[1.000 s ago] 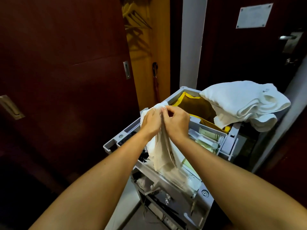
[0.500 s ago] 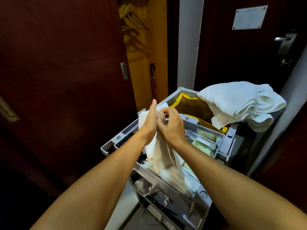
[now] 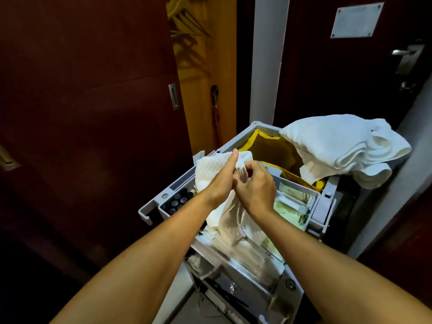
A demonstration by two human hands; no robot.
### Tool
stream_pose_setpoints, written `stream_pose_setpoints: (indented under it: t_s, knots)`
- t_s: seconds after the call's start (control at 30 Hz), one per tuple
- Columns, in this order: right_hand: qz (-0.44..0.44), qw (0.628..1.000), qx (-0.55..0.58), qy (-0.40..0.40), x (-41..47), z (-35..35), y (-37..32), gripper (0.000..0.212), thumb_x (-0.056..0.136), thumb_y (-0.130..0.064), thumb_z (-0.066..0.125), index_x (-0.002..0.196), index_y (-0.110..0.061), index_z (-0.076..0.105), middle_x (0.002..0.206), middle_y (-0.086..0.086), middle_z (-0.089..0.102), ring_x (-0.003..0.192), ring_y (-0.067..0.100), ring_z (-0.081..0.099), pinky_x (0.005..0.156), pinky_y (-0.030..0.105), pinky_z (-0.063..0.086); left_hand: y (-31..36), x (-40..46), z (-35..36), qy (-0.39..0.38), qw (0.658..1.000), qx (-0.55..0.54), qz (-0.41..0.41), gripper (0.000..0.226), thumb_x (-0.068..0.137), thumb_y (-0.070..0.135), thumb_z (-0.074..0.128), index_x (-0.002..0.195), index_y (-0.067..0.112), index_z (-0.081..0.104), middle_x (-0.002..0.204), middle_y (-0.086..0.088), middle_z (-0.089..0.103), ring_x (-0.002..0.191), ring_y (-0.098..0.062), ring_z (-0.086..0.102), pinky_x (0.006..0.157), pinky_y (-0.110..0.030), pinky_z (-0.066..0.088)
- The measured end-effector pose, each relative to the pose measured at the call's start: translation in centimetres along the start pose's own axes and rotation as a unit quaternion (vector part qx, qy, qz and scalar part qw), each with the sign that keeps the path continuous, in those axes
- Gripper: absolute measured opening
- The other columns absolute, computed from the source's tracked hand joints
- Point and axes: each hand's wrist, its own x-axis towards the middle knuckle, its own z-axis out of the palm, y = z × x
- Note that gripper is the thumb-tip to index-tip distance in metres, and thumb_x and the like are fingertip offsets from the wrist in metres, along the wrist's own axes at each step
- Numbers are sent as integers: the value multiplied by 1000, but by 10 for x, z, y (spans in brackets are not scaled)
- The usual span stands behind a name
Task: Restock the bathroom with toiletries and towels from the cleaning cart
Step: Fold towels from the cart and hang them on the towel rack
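Dim, warm light, deep shadow at left, hanger shadows behind, wide-angle bending at edges.

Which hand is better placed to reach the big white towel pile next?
Probably the right hand: it is nearer the folded white towel pile. Both hands grip the waffle-textured white cloth; the left hand could hold it alone.

A white waffle-textured cloth (image 3: 210, 170) hangs bunched over the near left of the grey cleaning cart (image 3: 318, 213), its lower folds trailing onto packets in the tray. A pile of folded white towels (image 3: 339, 146) rests on the cart's far right corner, beside the yellow-rimmed bag (image 3: 271, 148).
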Motion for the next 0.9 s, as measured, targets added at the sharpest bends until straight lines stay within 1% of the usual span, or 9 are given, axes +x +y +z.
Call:
stream_pose_setpoints:
  t_s: [0.1,0.23,0.3,0.43,0.57,0.67,0.8,0.87,0.9]
  knots:
    - [-24,999,3,24,3,3,2,9,82,-24,64,81,-16,59,80,-3,59,73,18,50,57,30,33,-9,8,-4,42,999,-17,-18,68,101,61,22,83,25,77,84,4,74,89,-7,68,85,-26,52]
    - [-23,999,-26,7,3,9,6,14,86,-25,65,89,-18,53,85,-2,56,76,18,49,60,32,36,-22,15,-3,67,997,45,-14,64,102,56,20,108,21,72,111,-3,73,113,-17,65,109,-45,43]
    - [-11,1000,-27,3,4,10,8,19,87,-23,66,95,-18,48,90,-1,53,80,21,51,63,36,40,-21,15,-1,43,997,70,-9,69,94,68,23,113,25,72,115,-1,72,116,-16,64,109,-47,41]
    - [-9,1000,-19,22,3,7,12,25,83,-21,65,89,-20,41,85,-4,47,74,19,44,55,28,26,-20,14,-4,56,990,133,8,76,90,73,19,100,24,76,102,0,75,105,-16,68,101,-48,48]
    - [-96,995,33,-16,-7,6,18,12,76,-25,51,79,-18,42,72,-2,45,63,19,43,53,29,26,-23,22,-29,219,941,259,10,52,104,43,31,87,12,68,90,-6,72,92,-26,67,87,-42,52]
    - [-164,983,30,-79,-16,12,23,12,72,-22,54,75,-15,44,66,2,45,59,21,42,50,34,33,-29,35,-60,306,887,340,-60,31,103,42,39,105,15,55,115,-11,60,105,-30,57,84,-37,45]
    - [-196,969,-2,-151,-15,19,33,16,67,-19,62,72,-13,48,63,1,48,58,24,44,50,35,39,-35,52,-81,229,919,306,-94,52,102,39,49,149,21,38,154,-9,26,137,-30,37,110,-38,33]
    - [-187,957,-11,-221,-9,20,38,15,66,-24,60,72,-18,47,63,-3,47,61,23,44,53,32,36,-39,59,-85,179,909,364,-95,41,101,31,51,140,17,53,158,-5,22,141,-27,32,114,-35,31]
    - [-173,951,-14,-257,-6,20,41,15,66,-26,58,72,-20,46,63,-5,46,62,23,43,54,32,34,-41,62,-88,160,888,417,-110,34,101,29,51,128,14,64,155,-5,30,138,-28,37,111,-35,35]
